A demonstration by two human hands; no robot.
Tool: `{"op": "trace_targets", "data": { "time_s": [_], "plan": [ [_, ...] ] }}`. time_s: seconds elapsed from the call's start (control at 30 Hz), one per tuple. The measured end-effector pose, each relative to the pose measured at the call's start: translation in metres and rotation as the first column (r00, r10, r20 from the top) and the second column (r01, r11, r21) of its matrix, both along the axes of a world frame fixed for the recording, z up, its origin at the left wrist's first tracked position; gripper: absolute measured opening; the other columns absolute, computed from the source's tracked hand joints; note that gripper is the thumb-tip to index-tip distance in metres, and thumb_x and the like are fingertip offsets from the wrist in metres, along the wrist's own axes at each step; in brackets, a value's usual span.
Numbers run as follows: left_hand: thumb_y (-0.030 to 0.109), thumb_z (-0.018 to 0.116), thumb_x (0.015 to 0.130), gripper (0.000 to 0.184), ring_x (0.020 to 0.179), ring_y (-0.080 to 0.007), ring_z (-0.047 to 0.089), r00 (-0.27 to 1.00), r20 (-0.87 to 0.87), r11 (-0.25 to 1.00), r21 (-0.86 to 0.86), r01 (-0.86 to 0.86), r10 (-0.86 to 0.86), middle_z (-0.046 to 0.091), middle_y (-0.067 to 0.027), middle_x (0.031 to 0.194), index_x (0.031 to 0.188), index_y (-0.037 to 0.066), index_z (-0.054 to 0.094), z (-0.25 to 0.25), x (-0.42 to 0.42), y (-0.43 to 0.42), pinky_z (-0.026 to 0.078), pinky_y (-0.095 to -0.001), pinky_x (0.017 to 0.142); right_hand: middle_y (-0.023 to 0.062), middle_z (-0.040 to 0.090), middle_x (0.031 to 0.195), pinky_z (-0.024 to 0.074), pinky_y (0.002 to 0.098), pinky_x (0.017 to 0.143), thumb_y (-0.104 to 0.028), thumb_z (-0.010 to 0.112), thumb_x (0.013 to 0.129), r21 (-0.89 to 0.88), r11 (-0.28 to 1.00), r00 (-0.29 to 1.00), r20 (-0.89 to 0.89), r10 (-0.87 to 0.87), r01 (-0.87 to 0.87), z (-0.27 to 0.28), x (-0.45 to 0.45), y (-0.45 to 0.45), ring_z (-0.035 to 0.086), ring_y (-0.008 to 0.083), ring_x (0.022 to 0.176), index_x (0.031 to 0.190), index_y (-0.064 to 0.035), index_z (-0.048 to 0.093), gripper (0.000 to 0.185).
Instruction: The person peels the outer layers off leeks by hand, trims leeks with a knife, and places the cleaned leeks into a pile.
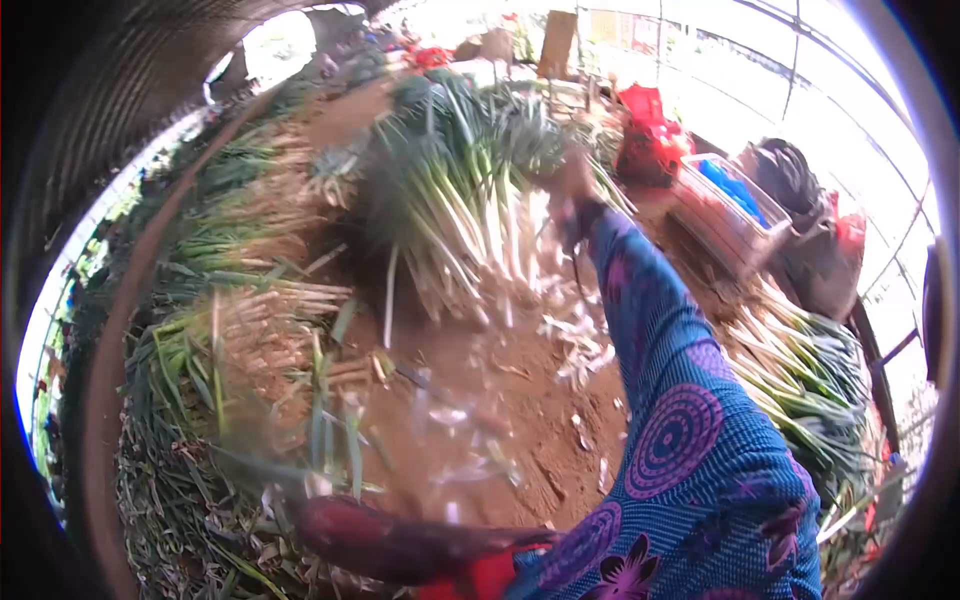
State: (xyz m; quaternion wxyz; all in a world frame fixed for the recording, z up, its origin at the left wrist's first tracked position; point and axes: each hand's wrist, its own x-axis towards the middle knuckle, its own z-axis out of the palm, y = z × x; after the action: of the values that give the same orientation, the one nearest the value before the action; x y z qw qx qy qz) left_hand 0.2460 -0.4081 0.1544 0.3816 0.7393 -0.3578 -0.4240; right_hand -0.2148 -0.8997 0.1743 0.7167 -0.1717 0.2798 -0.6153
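Note:
My right hand (570,190), at the end of a blue and purple patterned sleeve (660,400), reaches to the right edge of a big heap of leeks (470,200). It is blurred, so I cannot make out its fingers. The heap has dark green tops at the back and white stalks towards me. Low in the view, a dark, blurred limb that appears to be my left hand (335,525) lies beside green leek leaves (325,430). Whether it grips any of them is hidden by the blur.
Rows of leeks (240,230) and loose leaf trimmings (180,500) cover the left side. White peelings (580,350) litter the brown soil (530,410). At right stand a plastic crate (735,240), red bags (650,140) and another leek pile (800,370).

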Motion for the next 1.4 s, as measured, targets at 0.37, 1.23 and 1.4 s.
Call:
{"op": "trace_targets", "data": {
  "time_s": [0.37, 1.23, 1.4],
  "plan": [
    [0.036, 0.056, 0.095, 0.051, 0.112, -0.0221, 0.055, 0.999, -0.023, 0.997, 0.076, -0.033, 0.035, 0.054, -0.0111, 0.129, 0.136, 0.006, 0.049, 0.002, -0.005, -0.034, 0.042, -0.0392, 0.097, 0.0103, 0.064, 0.106, 0.0513, 0.0363, 0.085, -0.019, 0.057, 0.092, -0.341, 0.616, 0.433, -0.902, 0.000, -0.710, -0.119, 0.266, 0.093, 0.061, 0.0211, 0.097, 0.120, -0.0055, 0.061, 0.031],
    [0.029, 0.053, 0.095, 0.041, 0.107, -0.0183, 0.059, 0.460, -0.306, 0.430, -0.163, -0.888, 0.834, 0.060, -0.0053, 0.116, 0.130, 0.009, 0.053, -0.082, 0.002, 0.412, 0.043, -0.0407, 0.094, 0.0127, 0.052, 0.061, 0.0395, 0.0368, 0.050, -0.007, 0.055, 0.078, -0.539, -0.817, -0.723, -0.479, 0.497, -0.204, 0.132, 0.394, 0.595, 0.052, 0.0230, 0.054, 0.110, 0.0054, 0.051, 0.035],
    [0.027, 0.050, 0.097, 0.034, 0.098, -0.0187, 0.062, 0.077, -0.393, -0.066, -0.336, -0.939, 0.916, 0.063, 0.0004, 0.105, 0.124, 0.008, 0.056, -0.079, 0.022, 0.512, 0.046, -0.0391, 0.090, 0.0181, 0.056, 0.077, 0.0448, 0.0344, 0.056, -0.015, 0.057, 0.077, -0.717, -0.649, -0.501, -0.476, 0.723, -0.255, 0.062, 0.371, 0.684, 0.054, 0.0254, 0.063, 0.126, 0.0038, 0.044, 0.054]
  ]
}}
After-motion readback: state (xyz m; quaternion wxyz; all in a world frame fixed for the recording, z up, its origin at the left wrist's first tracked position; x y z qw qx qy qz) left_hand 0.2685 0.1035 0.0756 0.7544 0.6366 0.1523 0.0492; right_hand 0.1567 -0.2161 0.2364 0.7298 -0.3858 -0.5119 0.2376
